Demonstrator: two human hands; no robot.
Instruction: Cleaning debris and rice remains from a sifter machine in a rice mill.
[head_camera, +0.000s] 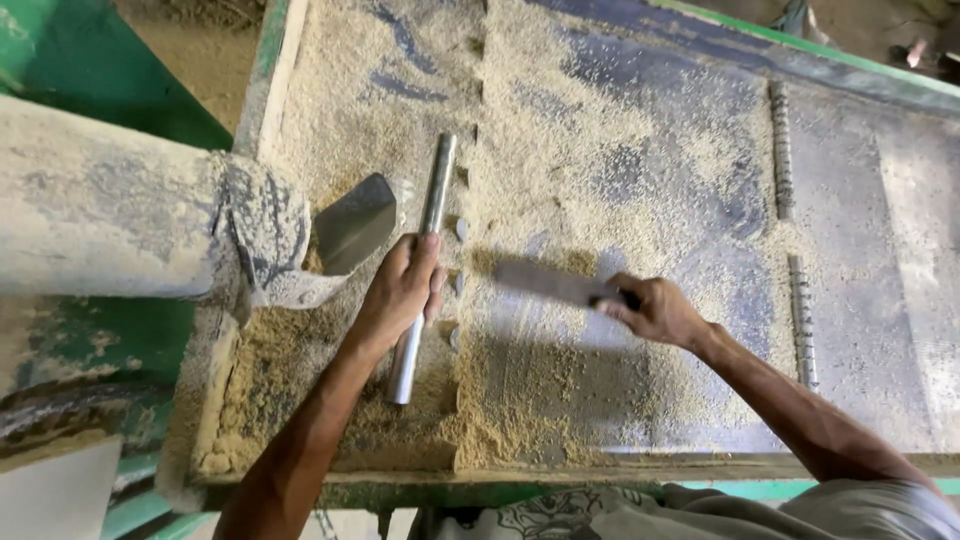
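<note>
My left hand (402, 290) grips a shiny metal pipe (436, 185) that lies lengthwise over a flat metal tray (850, 230) covered with tan grain or sawdust. My right hand (655, 310) holds a flat metal blade (545, 283), blurred by motion, low over the grain near the tray's middle. A dust-caked spout (262, 235) with a grey metal flap (353, 222) opens just left of my left hand, above a heap of the tan grain (290, 385).
A green machine frame (80, 60) stands at the left and along the tray's far edge. Two ribbed metal rods (782, 150) lie on the tray's right part. The tray's wooden front rim (560, 465) runs close to my body.
</note>
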